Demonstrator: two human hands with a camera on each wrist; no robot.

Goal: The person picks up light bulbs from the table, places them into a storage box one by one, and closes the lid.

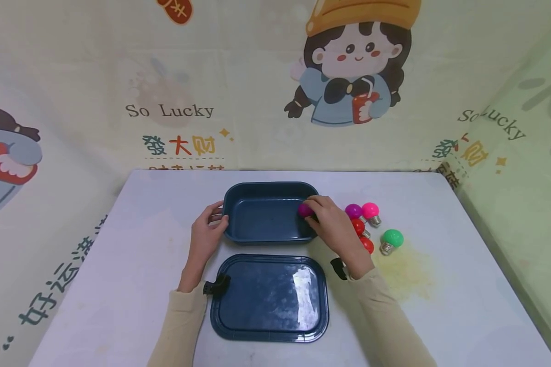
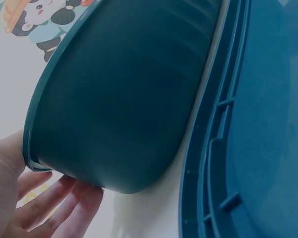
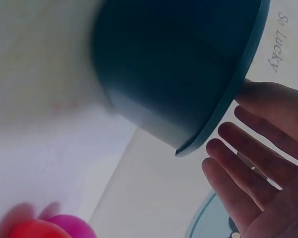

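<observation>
A dark blue rectangular container [image 1: 257, 240] stands at the middle of the table. My left hand [image 1: 204, 234] holds its left end, with the thumb by the rim and the fingers against the outer wall in the left wrist view. Over the container's right end, my right hand [image 1: 332, 227] pinches a purple light bulb [image 1: 304, 210] between thumb and fingers. The bulb's base is hidden by the hand, and in the right wrist view the container wall hides the bulb. The other right fingers [image 3: 241, 168] extend outside the rim.
A dark blue lid [image 1: 261, 300] lies flat in front of the container. Right of my right hand lie a purple bulb [image 1: 353, 211], a pink bulb [image 1: 370, 210], two red bulbs [image 1: 358, 226] and a green bulb [image 1: 392, 237]. A printed cloth [image 1: 252, 92] hangs behind the white table [image 1: 459, 265].
</observation>
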